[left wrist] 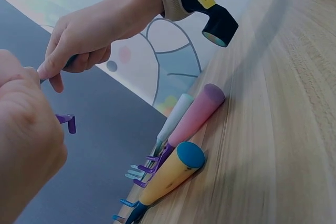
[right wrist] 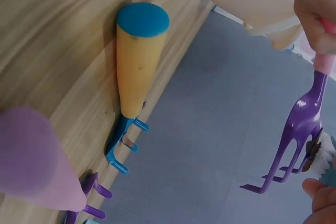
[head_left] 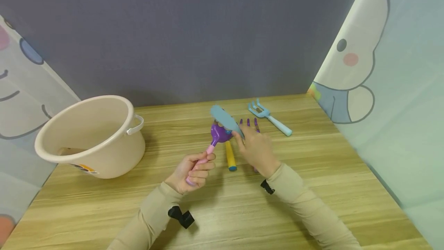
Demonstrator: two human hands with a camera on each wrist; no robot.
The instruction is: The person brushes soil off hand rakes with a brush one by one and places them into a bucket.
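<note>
Head view: left hand [head_left: 190, 171] grips the purple rake [head_left: 218, 134], presumably steadying it for the brush [head_left: 226, 119] right hand [head_left: 258, 149] pinches (bristles [right wrist: 323, 157] at the tines [right wrist: 277, 163]).

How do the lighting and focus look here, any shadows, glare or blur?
Head view: soft shadow on the wooden table beside the bucket; left wrist view: a long, dark shadow band crosses the table; right wrist view: small bright glints on the held purple rake, while the large pink handle at the left edge looks soft.
</note>
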